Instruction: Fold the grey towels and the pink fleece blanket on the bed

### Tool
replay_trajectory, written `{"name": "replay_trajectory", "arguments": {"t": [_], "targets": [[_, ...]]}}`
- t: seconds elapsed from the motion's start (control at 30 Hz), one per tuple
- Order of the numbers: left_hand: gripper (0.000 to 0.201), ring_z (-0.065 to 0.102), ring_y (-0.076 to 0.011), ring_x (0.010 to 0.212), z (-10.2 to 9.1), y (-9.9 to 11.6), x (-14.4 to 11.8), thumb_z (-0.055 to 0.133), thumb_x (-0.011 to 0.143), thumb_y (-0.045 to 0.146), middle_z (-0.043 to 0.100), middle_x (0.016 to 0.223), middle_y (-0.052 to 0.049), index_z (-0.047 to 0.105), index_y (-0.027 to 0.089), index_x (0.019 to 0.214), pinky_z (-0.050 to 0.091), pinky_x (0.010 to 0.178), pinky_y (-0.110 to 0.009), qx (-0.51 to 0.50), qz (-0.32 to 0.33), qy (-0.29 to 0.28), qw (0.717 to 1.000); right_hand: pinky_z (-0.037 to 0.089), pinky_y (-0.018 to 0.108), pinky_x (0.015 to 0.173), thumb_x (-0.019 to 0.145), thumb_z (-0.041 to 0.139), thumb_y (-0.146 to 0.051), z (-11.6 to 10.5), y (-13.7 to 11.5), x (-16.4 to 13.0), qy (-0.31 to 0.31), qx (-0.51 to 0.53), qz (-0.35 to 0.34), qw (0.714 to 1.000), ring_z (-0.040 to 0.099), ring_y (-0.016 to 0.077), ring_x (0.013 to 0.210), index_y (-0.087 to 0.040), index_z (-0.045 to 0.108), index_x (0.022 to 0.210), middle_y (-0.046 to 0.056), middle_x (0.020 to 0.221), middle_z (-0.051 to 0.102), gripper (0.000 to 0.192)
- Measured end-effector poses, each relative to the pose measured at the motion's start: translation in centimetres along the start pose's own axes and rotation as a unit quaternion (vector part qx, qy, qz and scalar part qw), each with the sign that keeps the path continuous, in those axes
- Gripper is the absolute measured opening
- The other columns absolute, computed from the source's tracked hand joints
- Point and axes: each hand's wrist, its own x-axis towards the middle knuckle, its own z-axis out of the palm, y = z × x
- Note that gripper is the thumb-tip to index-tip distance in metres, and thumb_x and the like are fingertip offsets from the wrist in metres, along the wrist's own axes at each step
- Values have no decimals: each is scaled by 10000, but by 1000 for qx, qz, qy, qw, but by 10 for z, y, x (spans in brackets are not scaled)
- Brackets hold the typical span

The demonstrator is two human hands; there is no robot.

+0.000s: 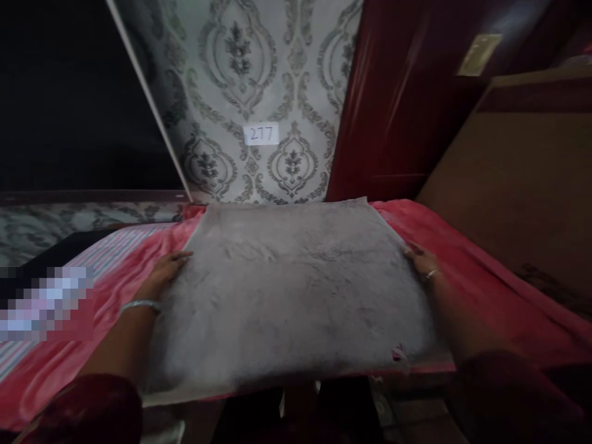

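Observation:
A wide grey cloth point(287, 296) with a soft, mottled surface lies spread out in front of me over a red blanket point(467, 283). At its left edge, my left hand point(170, 268) is closed with the fingers on the border. My right hand point(422, 260) grips the opposite edge at about the same height. Slight creases run across the upper half of the cloth. Near its lower right corner sits a small pink-and-dark patch point(398, 353). The undersides of both hands are hidden, and the picture is somewhat blurred.
Behind stands a patterned wall point(296, 80) bearing a paper label point(261, 134) marked 277. A black panel point(83, 98) is at left, a dark red door frame point(383, 111) and brown board point(522, 179) at right. Striped fabric point(115, 246) lies on the left.

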Motion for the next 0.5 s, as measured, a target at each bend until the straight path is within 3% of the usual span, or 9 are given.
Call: {"name": "replay_trajectory", "arguments": {"t": [0.13,0.3,0.4,0.5], "targets": [[357,649,-229,991,1,6,1,511,810,237,742,924,-47,727,126,1072,515,906,-342,26,-10,27,999,479,259,642,812,581,-231,7,5,7,-5,44,57,997,605,154,690,-78,677,1229,93,889,706,455],[294,662,-233,898,-8,3,16,532,737,315,754,836,-8,723,211,934,541,799,-327,46,10,2,999,492,281,616,769,598,-326,9,2,14,3,48,59,997,579,162,629,-104,730,1130,53,768,682,444],[305,665,-282,947,-4,2,29,466,728,391,761,878,-41,697,243,861,550,847,-414,159,79,21,984,521,329,681,767,600,-341,8,-1,16,12,17,44,999,614,201,706,-126,744,1101,76,816,694,423],[451,612,-349,1127,14,11,30,362,779,472,728,1097,-138,697,207,923,476,1001,-550,264,219,96,934,505,420,889,764,616,-286,11,-9,13,32,-29,15,999,619,285,1001,-160,751,1079,141,1063,688,365]]}}
